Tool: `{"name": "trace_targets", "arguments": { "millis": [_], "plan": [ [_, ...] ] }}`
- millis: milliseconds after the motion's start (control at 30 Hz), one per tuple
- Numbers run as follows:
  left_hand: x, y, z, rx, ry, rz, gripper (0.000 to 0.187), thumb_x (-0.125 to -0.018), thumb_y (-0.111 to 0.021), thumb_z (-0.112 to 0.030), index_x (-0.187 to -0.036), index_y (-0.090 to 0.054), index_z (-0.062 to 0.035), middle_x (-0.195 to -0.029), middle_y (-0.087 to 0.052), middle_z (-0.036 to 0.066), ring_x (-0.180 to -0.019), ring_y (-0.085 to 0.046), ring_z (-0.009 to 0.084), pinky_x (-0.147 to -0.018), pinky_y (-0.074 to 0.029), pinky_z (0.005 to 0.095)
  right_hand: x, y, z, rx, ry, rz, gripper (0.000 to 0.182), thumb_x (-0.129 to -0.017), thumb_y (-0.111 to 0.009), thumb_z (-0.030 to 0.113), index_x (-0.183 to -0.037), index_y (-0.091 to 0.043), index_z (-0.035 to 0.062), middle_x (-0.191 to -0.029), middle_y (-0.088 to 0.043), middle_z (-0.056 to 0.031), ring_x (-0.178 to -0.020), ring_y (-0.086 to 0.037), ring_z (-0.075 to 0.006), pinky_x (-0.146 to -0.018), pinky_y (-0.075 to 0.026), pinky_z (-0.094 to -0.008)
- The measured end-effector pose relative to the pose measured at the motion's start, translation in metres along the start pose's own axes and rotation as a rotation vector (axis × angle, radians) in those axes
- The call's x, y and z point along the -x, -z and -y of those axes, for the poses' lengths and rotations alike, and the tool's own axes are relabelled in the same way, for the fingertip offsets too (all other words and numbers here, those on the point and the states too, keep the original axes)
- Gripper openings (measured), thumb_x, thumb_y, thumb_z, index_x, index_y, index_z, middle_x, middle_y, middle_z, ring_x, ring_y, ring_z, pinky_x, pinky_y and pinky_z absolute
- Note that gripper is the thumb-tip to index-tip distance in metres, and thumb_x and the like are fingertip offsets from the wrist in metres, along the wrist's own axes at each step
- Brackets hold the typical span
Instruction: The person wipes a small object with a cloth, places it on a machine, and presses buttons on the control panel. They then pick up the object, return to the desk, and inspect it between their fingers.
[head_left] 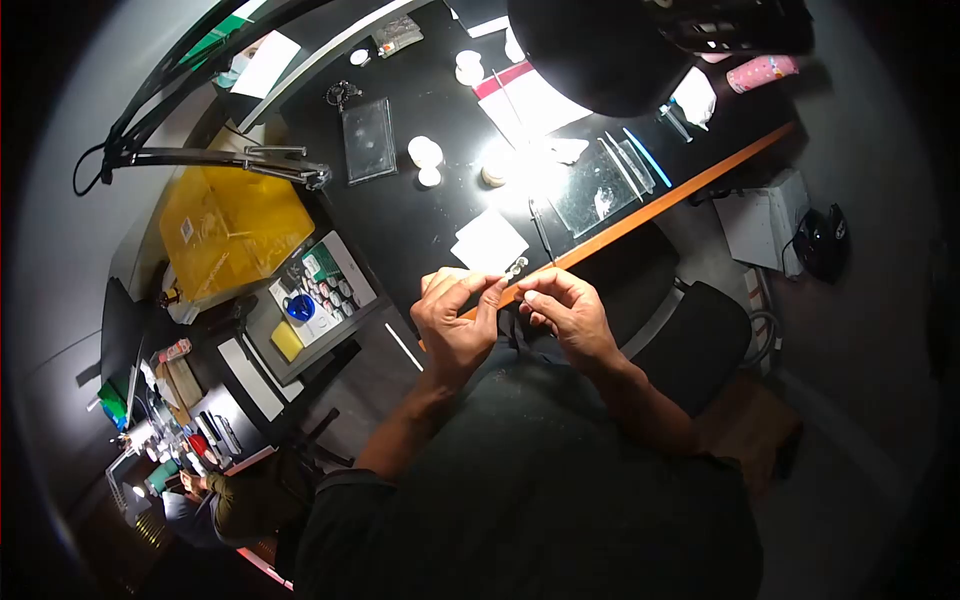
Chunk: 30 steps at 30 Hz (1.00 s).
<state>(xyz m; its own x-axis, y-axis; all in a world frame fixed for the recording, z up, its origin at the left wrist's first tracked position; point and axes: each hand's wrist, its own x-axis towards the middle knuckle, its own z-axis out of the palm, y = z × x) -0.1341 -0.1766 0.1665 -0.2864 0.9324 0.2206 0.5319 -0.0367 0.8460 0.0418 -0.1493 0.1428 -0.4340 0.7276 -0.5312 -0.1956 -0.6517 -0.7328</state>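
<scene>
My left hand (pixel 460 318) is raised at the desk's front edge, its thumb and fingertips pinched on a small shiny piece (pixel 515 268). Close beside it on the right, my right hand (pixel 568 318) has its thumb and index finger pressed together; whatever sits between them is too small to make out. White paper squares (pixel 490 240) lie on the black desk just beyond my left hand. A thin dark tool (pixel 540 228) rests beyond the fingertips, near the orange edge (pixel 640 222).
A glass plate (pixel 595 195) with slim tools, white round jars (pixel 425 153) and a black lamp head (pixel 585 50) are over the desk. A drawer (pixel 335 290) stands open at left, near a yellow box (pixel 230 225). A black chair (pixel 700 335) is at right; another person (pixel 235 505) sits lower left.
</scene>
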Motion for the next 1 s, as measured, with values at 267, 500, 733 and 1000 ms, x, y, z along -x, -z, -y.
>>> {"name": "trace_targets", "arguments": {
  "millis": [267,500,733,1000],
  "plan": [
    [-0.028,0.004,0.017,-0.154,-0.366,0.0,0.018,-0.073,-0.074,-0.001,-0.09,-0.072,-0.0094,-0.084,-0.07,-0.001,-0.074,-0.062,0.0152,-0.078,-0.039,0.0343,-0.029,-0.006,0.007,-0.017,0.005,-0.024,0.013,-0.094,-0.067,0.008,-0.106,-0.065,0.0042,-0.099,-0.069,-0.0025,-0.087,-0.062,-0.0076,-0.074,-0.049,-0.0226],
    [-0.04,0.022,0.016,-0.147,-0.475,0.108,0.03,-0.072,-0.071,-0.004,-0.101,-0.073,-0.0099,-0.093,-0.071,-0.003,-0.079,-0.061,0.0122,-0.08,-0.037,0.0369,-0.039,-0.011,0.013,0.024,-0.009,-0.012,0.014,-0.095,-0.066,0.008,-0.108,-0.066,0.0037,-0.096,-0.068,-0.0018,-0.085,-0.062,-0.0073,-0.073,-0.048,-0.0217],
    [-0.049,0.029,0.021,-0.132,-0.524,0.144,0.034,-0.073,-0.071,-0.006,-0.106,-0.073,-0.0103,-0.098,-0.072,-0.004,-0.083,-0.062,0.0116,-0.083,-0.037,0.0375,-0.044,-0.015,0.014,0.005,0.001,-0.016,0.015,-0.094,-0.065,0.006,-0.108,-0.066,0.0036,-0.097,-0.067,-0.0009,-0.085,-0.06,-0.0059,-0.072,-0.048,-0.021],
    [-0.058,0.037,0.024,-0.135,-0.528,0.168,0.031,-0.074,-0.071,-0.008,-0.105,-0.074,-0.0105,-0.101,-0.073,-0.005,-0.086,-0.062,0.0113,-0.084,-0.037,0.0385,-0.05,-0.026,0.016,-0.015,0.019,-0.013,0.015,-0.094,-0.063,0.004,-0.108,-0.066,0.0036,-0.099,-0.067,-0.0008,-0.086,-0.06,-0.006,-0.073,-0.048,-0.0213]
  ]
}}
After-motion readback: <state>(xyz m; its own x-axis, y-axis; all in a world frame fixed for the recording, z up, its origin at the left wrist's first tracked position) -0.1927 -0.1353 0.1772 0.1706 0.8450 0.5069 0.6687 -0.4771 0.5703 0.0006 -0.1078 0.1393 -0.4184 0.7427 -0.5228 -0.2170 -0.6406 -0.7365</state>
